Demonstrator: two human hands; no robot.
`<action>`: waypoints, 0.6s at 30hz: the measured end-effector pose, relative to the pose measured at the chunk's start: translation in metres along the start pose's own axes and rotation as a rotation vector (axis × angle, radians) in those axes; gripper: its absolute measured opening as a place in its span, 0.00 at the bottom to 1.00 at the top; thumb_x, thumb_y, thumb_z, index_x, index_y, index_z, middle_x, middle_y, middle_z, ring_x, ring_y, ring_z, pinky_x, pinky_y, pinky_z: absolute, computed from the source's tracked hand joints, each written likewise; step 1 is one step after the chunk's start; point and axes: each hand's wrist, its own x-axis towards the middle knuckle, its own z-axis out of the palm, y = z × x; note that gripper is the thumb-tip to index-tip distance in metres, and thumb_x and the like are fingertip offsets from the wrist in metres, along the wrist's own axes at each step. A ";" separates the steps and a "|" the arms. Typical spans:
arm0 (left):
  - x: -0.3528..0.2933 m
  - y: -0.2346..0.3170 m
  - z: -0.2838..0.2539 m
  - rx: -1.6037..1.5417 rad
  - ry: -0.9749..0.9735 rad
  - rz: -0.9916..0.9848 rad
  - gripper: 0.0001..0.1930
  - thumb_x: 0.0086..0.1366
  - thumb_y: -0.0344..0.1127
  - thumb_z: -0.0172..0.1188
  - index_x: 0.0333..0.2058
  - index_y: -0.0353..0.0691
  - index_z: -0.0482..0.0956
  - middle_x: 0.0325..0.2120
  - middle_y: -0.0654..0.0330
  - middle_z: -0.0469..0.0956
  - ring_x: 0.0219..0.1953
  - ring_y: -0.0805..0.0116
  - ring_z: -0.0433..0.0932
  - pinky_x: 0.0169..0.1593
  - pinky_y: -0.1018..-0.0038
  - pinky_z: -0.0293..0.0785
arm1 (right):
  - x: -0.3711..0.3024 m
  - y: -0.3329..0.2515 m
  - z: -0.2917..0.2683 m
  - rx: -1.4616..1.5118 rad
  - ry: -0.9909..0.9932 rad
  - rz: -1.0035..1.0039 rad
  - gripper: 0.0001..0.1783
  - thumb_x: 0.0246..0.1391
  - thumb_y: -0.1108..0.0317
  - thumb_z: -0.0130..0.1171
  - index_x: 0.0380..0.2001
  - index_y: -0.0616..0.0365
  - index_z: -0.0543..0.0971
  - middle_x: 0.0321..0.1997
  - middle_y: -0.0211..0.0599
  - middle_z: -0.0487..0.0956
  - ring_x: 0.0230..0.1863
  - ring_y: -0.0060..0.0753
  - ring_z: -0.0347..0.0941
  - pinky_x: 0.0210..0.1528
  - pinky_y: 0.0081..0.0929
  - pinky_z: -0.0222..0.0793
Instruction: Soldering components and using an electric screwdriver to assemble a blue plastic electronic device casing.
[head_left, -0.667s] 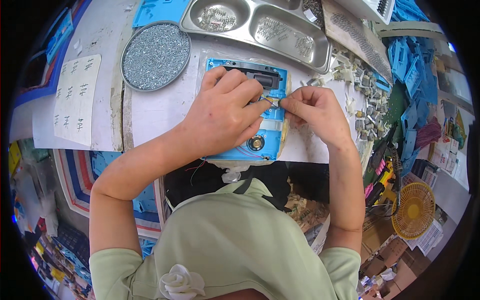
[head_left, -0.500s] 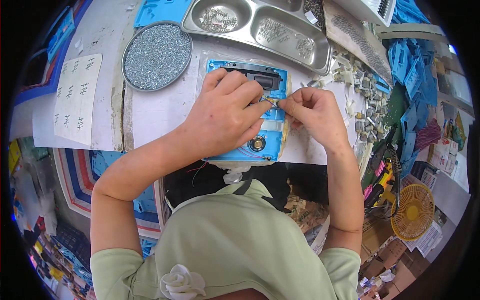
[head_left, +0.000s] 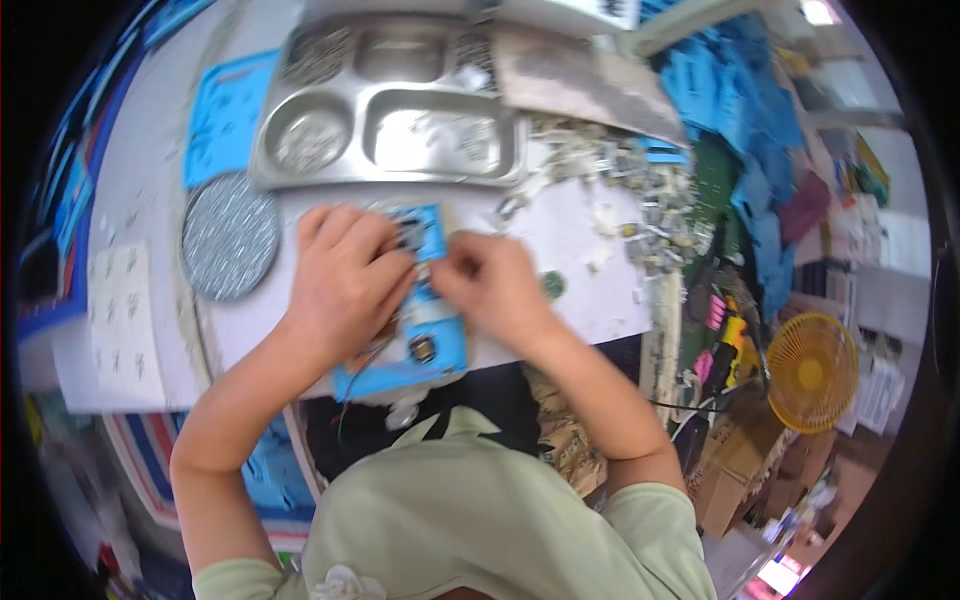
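A blue plastic casing (head_left: 447,338) lies on the white table in front of me, with a small round speaker (head_left: 422,349) near its close end. Thin wires (head_left: 345,400) hang over its near left side. My left hand (head_left: 345,282) lies over the casing's left part, fingers curled round it and hiding much of it. At the casing's right edge, my right hand (head_left: 497,285) has its thumb and forefinger pinched together, close to the left fingertips. Motion blur hides what small piece is between the right fingers.
A steel compartment tray (head_left: 340,180) with small metal parts stands beyond the casing. Left of it are a round dish of screws (head_left: 230,238) and a blue panel (head_left: 228,115). Small metal parts (head_left: 665,220) are heaped at the right, with a yellow basket (head_left: 812,372) farther out.
The view has swung, so table things appear shifted left and lower. Both hands remain at the casing. A small green round thing now shows right of my right hand.
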 end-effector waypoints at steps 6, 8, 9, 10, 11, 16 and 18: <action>0.004 0.003 -0.005 0.031 -0.069 0.057 0.11 0.48 0.31 0.71 0.32 0.43 0.83 0.34 0.61 0.72 0.40 0.58 0.72 0.48 0.57 0.64 | 0.024 0.010 -0.065 0.131 0.016 -0.030 0.10 0.57 0.64 0.65 0.30 0.59 0.83 0.26 0.39 0.83 0.29 0.36 0.79 0.36 0.35 0.74; 0.011 0.005 -0.008 0.035 -0.095 0.090 0.12 0.48 0.31 0.71 0.33 0.42 0.82 0.34 0.60 0.72 0.40 0.57 0.72 0.49 0.56 0.65 | 0.067 0.029 -0.146 0.061 0.513 0.015 0.11 0.57 0.64 0.67 0.37 0.60 0.84 0.33 0.39 0.84 0.35 0.32 0.79 0.41 0.33 0.74; 0.016 0.005 -0.008 0.027 -0.111 0.122 0.12 0.48 0.30 0.71 0.33 0.42 0.82 0.35 0.59 0.72 0.40 0.57 0.72 0.49 0.56 0.65 | 0.097 0.063 -0.195 0.017 0.786 -0.047 0.10 0.56 0.66 0.66 0.37 0.61 0.84 0.34 0.40 0.84 0.37 0.32 0.79 0.44 0.31 0.74; 0.016 0.004 -0.009 0.035 -0.128 0.137 0.12 0.48 0.30 0.71 0.34 0.41 0.82 0.35 0.59 0.73 0.40 0.57 0.73 0.50 0.55 0.65 | 0.122 0.081 -0.234 -0.184 0.916 -0.021 0.17 0.54 0.61 0.66 0.44 0.61 0.83 0.39 0.43 0.85 0.42 0.39 0.81 0.49 0.35 0.75; 0.019 0.004 -0.007 0.030 -0.133 0.159 0.13 0.47 0.30 0.71 0.34 0.42 0.82 0.36 0.59 0.73 0.40 0.57 0.73 0.50 0.55 0.65 | 0.149 0.125 -0.279 -0.509 0.998 -0.001 0.29 0.51 0.53 0.68 0.51 0.61 0.81 0.46 0.48 0.85 0.49 0.49 0.81 0.54 0.43 0.75; 0.008 -0.007 -0.008 0.026 -0.166 0.164 0.15 0.45 0.31 0.71 0.34 0.42 0.82 0.37 0.59 0.74 0.41 0.57 0.73 0.50 0.55 0.66 | 0.229 0.212 -0.351 -0.804 0.715 0.153 0.34 0.51 0.48 0.68 0.59 0.55 0.80 0.50 0.49 0.86 0.55 0.52 0.81 0.59 0.43 0.73; 0.007 -0.006 -0.014 0.046 -0.152 0.151 0.12 0.44 0.35 0.69 0.30 0.44 0.79 0.38 0.63 0.75 0.42 0.62 0.74 0.53 0.58 0.67 | 0.231 0.209 -0.375 -0.644 0.725 0.183 0.33 0.52 0.49 0.69 0.57 0.56 0.82 0.42 0.45 0.87 0.42 0.39 0.84 0.49 0.37 0.78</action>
